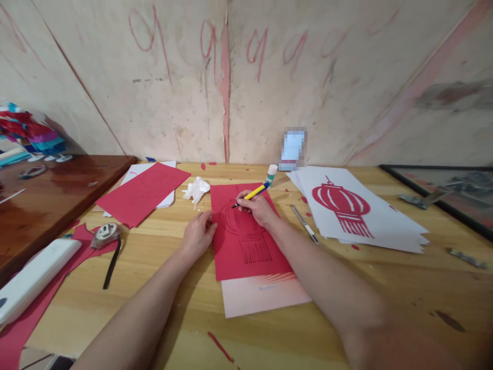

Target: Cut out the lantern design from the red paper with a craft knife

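A red sheet of paper (246,257) with a drawn lantern outline lies on the wooden table (346,288), over a paler sheet (265,298). My right hand (257,209) is closed round a yellow and blue pen (252,194), its tip touching the upper left of the lantern drawing. My left hand (198,234) rests flat on the table, fingers touching the red sheet's left edge and holding it down.
White sheets bearing a red cut-out lantern (342,205) lie to the right, a craft knife (304,223) beside them. A glue stick (271,173), crumpled tissue (196,189), more red paper (144,192), a tape measure (106,232) and a white case (33,277) sit around.
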A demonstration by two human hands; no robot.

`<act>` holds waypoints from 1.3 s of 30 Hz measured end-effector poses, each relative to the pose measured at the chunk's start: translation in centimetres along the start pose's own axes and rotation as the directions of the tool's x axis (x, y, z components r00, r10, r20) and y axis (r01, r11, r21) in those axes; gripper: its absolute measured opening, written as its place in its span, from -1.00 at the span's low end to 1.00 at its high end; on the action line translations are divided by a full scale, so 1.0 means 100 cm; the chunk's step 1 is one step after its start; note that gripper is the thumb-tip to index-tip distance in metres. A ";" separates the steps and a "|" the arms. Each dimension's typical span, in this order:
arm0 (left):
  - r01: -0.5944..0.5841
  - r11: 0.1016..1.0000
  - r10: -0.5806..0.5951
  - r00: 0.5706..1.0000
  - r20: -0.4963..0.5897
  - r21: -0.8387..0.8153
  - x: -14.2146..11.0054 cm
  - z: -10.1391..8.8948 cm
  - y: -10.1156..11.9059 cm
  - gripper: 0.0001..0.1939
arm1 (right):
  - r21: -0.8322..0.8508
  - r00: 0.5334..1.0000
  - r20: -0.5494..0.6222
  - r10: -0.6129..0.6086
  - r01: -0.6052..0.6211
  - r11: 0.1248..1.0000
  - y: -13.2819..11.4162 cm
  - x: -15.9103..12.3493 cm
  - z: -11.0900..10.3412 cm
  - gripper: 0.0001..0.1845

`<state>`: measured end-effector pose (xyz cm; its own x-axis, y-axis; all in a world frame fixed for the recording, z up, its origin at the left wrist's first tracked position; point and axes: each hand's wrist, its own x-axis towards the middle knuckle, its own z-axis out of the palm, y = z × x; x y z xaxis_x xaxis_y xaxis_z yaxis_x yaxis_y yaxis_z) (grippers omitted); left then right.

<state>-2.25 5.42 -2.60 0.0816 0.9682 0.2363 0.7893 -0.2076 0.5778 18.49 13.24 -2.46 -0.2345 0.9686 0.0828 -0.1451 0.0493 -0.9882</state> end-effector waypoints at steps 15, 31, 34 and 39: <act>-0.226 0.970 0.231 0.972 -0.041 0.092 -0.003 0.004 -0.012 -0.68 | -0.249 0.983 -0.078 -0.168 0.144 0.958 0.014 0.007 0.000 -0.85; -0.357 0.927 0.355 0.934 0.041 0.118 -0.006 0.001 -0.001 -0.67 | -0.368 0.987 -0.063 -0.151 0.118 0.922 0.017 0.010 -0.002 -0.93; -0.343 0.930 0.339 0.939 0.056 0.132 -0.006 0.001 0.000 -0.67 | -0.359 0.988 -0.079 -0.132 0.095 0.928 0.017 0.010 -0.002 -0.93; -0.345 0.925 0.336 0.938 0.083 0.161 -0.007 0.001 0.001 -0.67 | -0.384 0.989 -0.062 -0.132 0.098 0.918 0.015 0.008 -0.003 -0.91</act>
<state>-2.09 4.78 -2.78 0.3922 0.8502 0.3511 0.7997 -0.5038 0.3267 18.34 14.12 -3.94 -0.1535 0.9668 0.2042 0.2127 0.2342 -0.9486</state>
